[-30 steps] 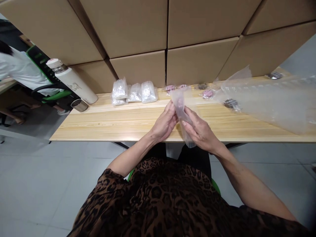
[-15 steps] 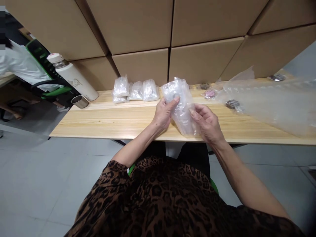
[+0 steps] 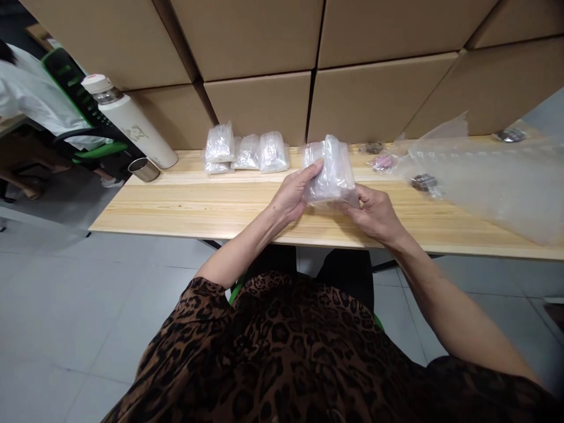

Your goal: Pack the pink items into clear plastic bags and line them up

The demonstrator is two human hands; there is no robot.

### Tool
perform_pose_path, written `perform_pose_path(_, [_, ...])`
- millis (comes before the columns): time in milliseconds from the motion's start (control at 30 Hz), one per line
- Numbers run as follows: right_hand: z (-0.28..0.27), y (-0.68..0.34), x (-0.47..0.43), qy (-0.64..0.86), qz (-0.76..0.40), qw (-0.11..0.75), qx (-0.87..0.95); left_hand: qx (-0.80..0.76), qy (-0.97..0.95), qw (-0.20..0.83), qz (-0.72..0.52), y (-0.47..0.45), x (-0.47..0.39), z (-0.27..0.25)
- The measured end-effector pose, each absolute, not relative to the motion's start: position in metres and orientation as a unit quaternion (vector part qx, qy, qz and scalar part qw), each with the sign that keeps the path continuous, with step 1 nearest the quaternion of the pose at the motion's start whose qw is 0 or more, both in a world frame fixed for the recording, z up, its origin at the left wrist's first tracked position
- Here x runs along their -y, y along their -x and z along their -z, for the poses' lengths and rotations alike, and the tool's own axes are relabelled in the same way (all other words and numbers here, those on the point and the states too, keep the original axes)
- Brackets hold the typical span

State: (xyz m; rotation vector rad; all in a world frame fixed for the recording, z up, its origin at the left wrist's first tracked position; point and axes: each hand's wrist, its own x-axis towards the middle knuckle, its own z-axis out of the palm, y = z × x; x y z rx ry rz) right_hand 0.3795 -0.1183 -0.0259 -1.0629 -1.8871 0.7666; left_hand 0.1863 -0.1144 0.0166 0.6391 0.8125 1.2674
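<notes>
Between my hands, above the wooden table, is a clear plastic bag folded into a short, wide bundle. My left hand grips its left side, thumb across the front. At the lower right edge my right hand pinches the plastic, its fingers partly hidden behind it. What the bag contains, if anything, I cannot make out. Left of my hands, several similar wrapped clear packets rest along the back of the table, some stacked.
Cardboard boxes are stacked behind the table. A white flask and a metal cup stand at the left end. At right lie a large translucent plastic sheet, a small pink packet and dark packets. Another person sits far left.
The bag's long lower part has been folded up, so the bundle is shorter. My right hand has shifted to its bottom edge; my left keeps its grip.
</notes>
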Motion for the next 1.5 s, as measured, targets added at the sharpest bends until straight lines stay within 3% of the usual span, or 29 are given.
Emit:
perform_pose_path(133, [0.032, -0.374, 0.104, 0.451, -0.083, 0.424, 0.781, -0.374, -0.335, 0.712, -0.491, -0.177, 0.113, -0.008])
perform_pose_path(233, [0.036, -0.368, 0.096, 0.472, -0.027, 0.462, 0.751, -0.367, -0.337, 0.751, -0.432, -0.170, 0.117, -0.003])
perform_pose_path(433, [0.035, -0.364, 0.088, 0.427, -0.105, 0.456, 0.774, -0.359, -0.383, 0.688, -0.502, -0.156, 0.114, 0.001])
perform_pose_path(700, [0.035, -0.354, 0.070, 0.427, -0.163, 0.450, 0.767, -0.457, -0.411, 0.438, -0.656, -0.066, 0.052, -0.032])
perform_pose_path(933, [0.048, -0.337, 0.064, 0.449, -0.183, 0.433, 0.760, -0.629, -0.519, 0.256, -0.519, -0.013, -0.009, -0.028])
perform_pose_path(1100, [0.054, -0.340, 0.069, 0.453, -0.174, 0.434, 0.759, -0.650, -0.615, 0.080, -0.439, -0.021, -0.017, -0.013])
perform_pose_path(1300, [0.046, -0.340, 0.083, 0.452, -0.181, 0.438, 0.755, -0.627, -0.707, 0.100, -0.313, -0.021, -0.025, 0.006])
perform_pose_path(1500, [0.039, -0.337, 0.099, 0.426, -0.166, 0.427, 0.780, -0.627, -0.743, 0.040, -0.231, -0.020, -0.014, 0.018])
